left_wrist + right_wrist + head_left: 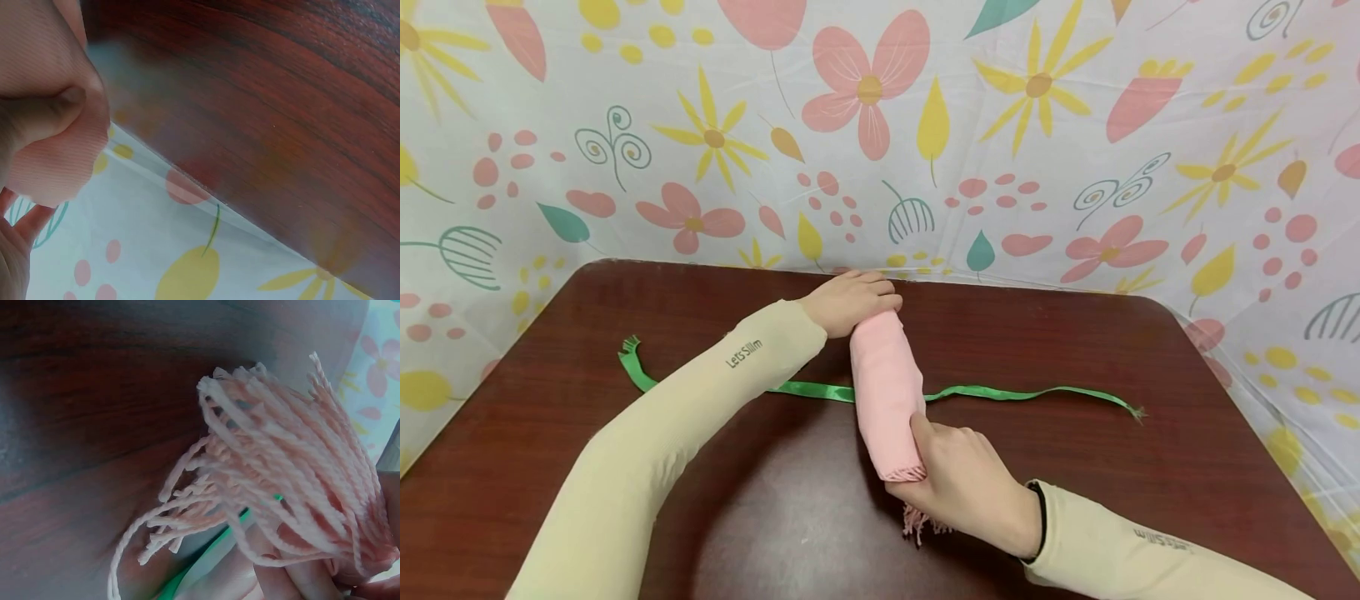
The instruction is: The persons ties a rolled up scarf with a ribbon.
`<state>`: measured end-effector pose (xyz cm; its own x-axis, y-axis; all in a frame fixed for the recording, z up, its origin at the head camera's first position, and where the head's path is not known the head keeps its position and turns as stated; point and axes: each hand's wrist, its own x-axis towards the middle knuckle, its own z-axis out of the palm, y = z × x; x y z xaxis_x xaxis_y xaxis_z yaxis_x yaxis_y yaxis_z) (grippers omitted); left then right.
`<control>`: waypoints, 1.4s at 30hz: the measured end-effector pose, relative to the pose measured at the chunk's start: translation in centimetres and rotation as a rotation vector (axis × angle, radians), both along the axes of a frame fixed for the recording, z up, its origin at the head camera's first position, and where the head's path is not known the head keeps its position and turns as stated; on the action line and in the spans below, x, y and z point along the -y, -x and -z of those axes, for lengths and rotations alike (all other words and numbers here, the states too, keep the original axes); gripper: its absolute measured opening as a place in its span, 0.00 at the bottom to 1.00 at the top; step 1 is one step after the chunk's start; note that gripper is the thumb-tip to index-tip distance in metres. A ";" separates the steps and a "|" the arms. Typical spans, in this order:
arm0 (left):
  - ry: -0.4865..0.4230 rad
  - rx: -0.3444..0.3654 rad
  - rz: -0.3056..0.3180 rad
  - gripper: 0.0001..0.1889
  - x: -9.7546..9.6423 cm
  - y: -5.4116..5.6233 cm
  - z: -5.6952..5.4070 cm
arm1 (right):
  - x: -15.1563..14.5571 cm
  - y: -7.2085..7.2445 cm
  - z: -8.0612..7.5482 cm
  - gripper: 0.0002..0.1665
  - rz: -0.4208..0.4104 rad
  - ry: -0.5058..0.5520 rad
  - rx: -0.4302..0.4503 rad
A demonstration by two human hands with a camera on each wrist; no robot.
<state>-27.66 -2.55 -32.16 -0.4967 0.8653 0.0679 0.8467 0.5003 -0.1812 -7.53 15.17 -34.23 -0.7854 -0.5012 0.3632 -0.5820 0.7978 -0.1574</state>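
A pink fringed scarf (887,383), folded into a long narrow bundle, lies across the middle of a green ribbon (820,390). My left hand (853,302) grips its far end; in the left wrist view the thumb (47,119) lies on the ribbed pink cloth (56,156) with fingers at its other side. At the near end my right hand (966,475) holds the scarf, thumb on top and fingers underneath. Twisted tassels (281,462) hang loose past that hand in the right wrist view. The scarf hides part of the ribbon.
The ribbon's frayed ends reach out left and right on the dark brown wooden table (790,508). Behind the table's far edge hangs a white cloth backdrop (940,200) printed with flowers and leaves.
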 end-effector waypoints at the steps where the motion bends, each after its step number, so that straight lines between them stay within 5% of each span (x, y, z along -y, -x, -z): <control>1: -0.004 -0.003 0.003 0.16 0.0 0.0 0.0 | 0.1 0.0 0.0 0.23 0.000 -0.002 -0.001; 10: 0.008 -0.019 0.055 0.14 -0.7 0.1 0.2 | 0.6 -0.2 0.4 0.23 0.008 -0.007 -0.005; 24: 0.096 -0.012 0.034 0.17 -1.2 0.2 1.3 | 1.0 0.0 1.3 0.23 -0.014 -0.058 -0.014; 42: 0.060 -0.085 0.069 0.13 -0.9 -0.1 2.2 | 1.0 -0.1 2.1 0.25 -0.036 -0.106 -0.014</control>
